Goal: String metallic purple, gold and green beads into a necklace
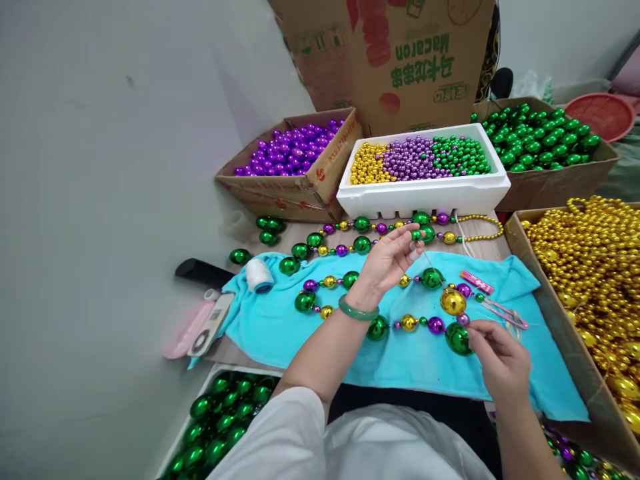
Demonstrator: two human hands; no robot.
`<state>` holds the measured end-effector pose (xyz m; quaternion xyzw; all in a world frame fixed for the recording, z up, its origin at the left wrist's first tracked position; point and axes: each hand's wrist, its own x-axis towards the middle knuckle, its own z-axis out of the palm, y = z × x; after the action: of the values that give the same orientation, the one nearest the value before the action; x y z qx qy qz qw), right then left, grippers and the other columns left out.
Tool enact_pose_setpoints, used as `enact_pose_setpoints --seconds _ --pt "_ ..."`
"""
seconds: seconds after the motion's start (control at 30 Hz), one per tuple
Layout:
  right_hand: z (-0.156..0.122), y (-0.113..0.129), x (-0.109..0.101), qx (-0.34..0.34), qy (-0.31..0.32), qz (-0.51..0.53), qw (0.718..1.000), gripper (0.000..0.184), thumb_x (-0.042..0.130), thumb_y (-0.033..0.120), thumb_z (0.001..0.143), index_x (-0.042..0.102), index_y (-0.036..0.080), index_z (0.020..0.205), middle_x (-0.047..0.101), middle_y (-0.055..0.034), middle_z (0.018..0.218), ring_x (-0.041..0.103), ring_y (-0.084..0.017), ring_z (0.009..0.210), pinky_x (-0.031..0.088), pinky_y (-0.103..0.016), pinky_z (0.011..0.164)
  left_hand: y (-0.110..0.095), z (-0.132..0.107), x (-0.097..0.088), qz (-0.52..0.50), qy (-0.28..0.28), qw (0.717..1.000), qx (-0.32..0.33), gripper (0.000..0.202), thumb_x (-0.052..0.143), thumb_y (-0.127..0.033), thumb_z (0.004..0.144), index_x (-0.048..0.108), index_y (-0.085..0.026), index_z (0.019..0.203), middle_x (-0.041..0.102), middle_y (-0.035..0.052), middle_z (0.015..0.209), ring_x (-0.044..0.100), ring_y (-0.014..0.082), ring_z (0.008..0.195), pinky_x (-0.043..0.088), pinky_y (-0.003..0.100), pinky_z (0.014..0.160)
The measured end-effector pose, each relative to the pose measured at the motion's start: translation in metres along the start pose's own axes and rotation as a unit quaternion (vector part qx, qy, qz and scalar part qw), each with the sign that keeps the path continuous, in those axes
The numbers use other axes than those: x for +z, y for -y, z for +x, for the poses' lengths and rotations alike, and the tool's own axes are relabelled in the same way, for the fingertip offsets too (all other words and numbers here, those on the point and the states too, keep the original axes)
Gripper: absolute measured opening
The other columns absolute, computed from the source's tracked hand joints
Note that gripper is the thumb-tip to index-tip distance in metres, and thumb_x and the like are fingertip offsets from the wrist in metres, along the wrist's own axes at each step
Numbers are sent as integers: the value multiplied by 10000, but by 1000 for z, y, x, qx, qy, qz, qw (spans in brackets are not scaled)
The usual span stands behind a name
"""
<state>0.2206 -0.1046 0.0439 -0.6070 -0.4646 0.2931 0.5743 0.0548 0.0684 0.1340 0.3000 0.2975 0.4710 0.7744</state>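
Note:
My left hand (387, 260), with a green bangle (358, 309) at its wrist, is raised over the turquoise towel (270, 327). Its fingertips pinch a small green bead (416, 235), and a thin thread (431, 261) runs down from there toward the strung beads. My right hand (503, 360) is closed at the near right end of the bead string (410, 323), its fingertips against a large green bead (457, 339). A large gold bead (453, 302) and a small light purple bead (464, 320) sit just above. The strung green, gold and purple beads lie in a loop, partly hidden by my left forearm.
Behind the towel lies another bead strand (362, 245). A white foam box (425, 198) holds small beads, between cartons of purple beads (295, 150) and green beads (545, 137). Gold bead chains (590, 267) fill a right-hand box. A thread spool (259, 275) and pink snips (505, 313) rest on the towel.

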Motion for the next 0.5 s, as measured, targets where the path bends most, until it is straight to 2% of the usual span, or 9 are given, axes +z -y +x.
enact_pose_setpoints --seconds 0.1,0.27,0.5 --pt "-3 4 3 -1 -2 -9 1000 112 658 283 822 706 188 786 610 0 626 526 -110 525 450 -217 489 -4 -6 -4 18 7 1000 21 175 691 -158 786 696 -167 960 698 27 881 650 82 743 538 212 731" --pt "-7 6 4 -2 1 -12 1000 114 665 288 819 706 186 790 634 -7 652 536 -113 541 458 -217 501 -10 -12 -8 39 31 996 68 359 748 -143 711 673 -204 1057 677 -14 898 640 70 733 538 226 746" --pt "-8 6 6 -2 10 -8 1000 106 660 279 832 696 185 801 596 3 635 521 -105 546 437 -209 498 -11 -15 -11 45 28 997 63 366 746 -154 710 663 -196 1064 668 -13 897 634 69 725 532 227 729"
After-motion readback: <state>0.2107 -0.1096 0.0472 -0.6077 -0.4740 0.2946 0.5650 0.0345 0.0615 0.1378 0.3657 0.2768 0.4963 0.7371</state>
